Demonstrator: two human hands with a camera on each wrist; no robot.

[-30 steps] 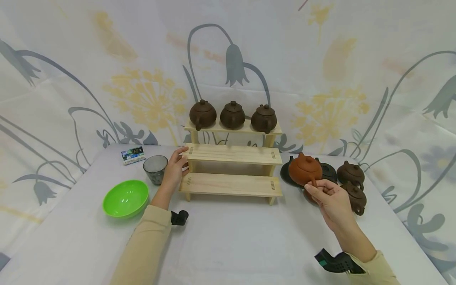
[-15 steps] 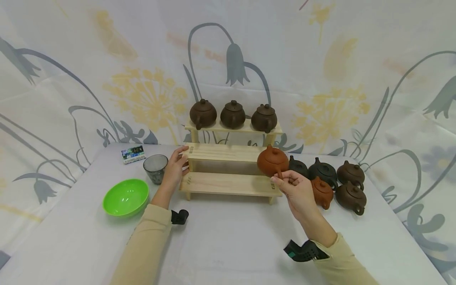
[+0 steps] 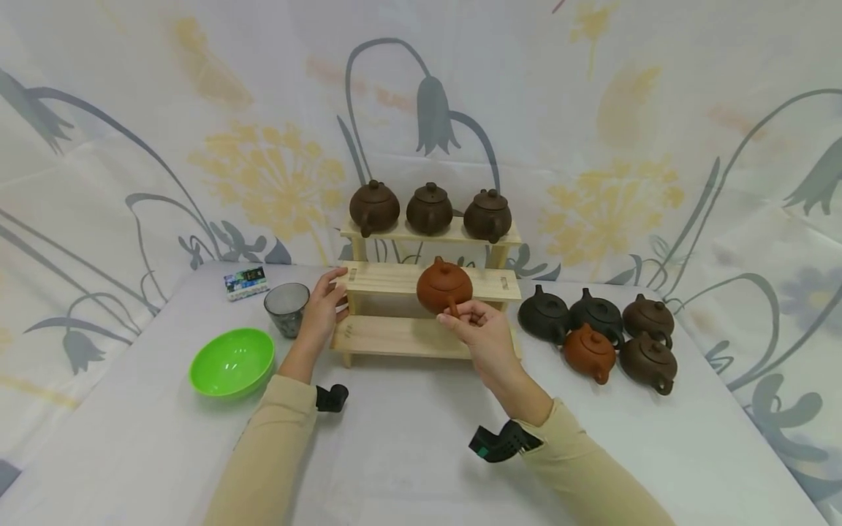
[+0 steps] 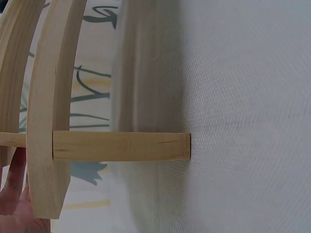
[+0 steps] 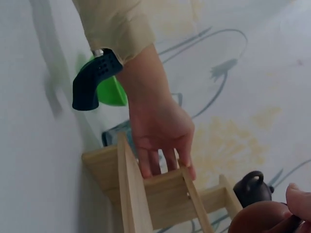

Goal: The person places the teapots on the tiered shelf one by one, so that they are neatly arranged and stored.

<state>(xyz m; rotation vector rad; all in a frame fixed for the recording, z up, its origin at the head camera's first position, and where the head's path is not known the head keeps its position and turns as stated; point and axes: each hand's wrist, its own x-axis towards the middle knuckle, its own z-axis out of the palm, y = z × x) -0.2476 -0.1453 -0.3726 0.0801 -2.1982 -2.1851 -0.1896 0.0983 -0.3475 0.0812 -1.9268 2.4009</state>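
A reddish-orange clay teapot (image 3: 444, 286) hangs in front of the middle tier of a three-tier wooden display stand (image 3: 384, 336). My right hand (image 3: 485, 337) pinches that teapot by its handle; part of it also shows at the bottom of the right wrist view. At the stand's left end, my left hand (image 3: 320, 308) grips the edge of the middle board, its fingers (image 5: 155, 162) curled over the wood. On the top tier stand three dark brown teapots, left (image 3: 374, 210), centre (image 3: 430, 210) and right (image 3: 487, 215).
Right of the stand sit several teapots: two black ones (image 3: 544, 314), another orange one (image 3: 589, 352) and two brown ones (image 3: 648, 363). To the left are a green bowl (image 3: 232, 363), a grey glass cup (image 3: 287, 310) and a small printed box (image 3: 245, 283). A patterned cloth hangs behind.
My right hand has carried the orange teapot leftward from above the teapots on the right to the front of the stand's middle tier. My left hand has stayed on the stand.
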